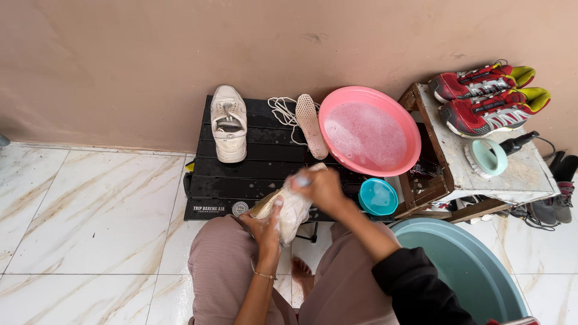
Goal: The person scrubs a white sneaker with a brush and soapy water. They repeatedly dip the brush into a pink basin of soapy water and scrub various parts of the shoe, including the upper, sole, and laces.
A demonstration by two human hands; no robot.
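My left hand [265,227] grips a soapy white shoe [289,212] from below, over the front edge of a low black slatted table [241,174]. My right hand [322,188] is closed on a small brush whose light handle tip shows at the fingers, pressed against the upper end of the shoe. The matching white shoe [229,122] stands on the table's far left. An insole [311,123] and loose white laces [283,110] lie beside it.
A pink basin [368,130] of soapy water sits on the table's right end, a small teal bowl [378,196] in front of it. A wooden stool [481,162] carries red sneakers [490,99] and a round mint brush [486,157]. A large teal tub [466,271] stands at lower right.
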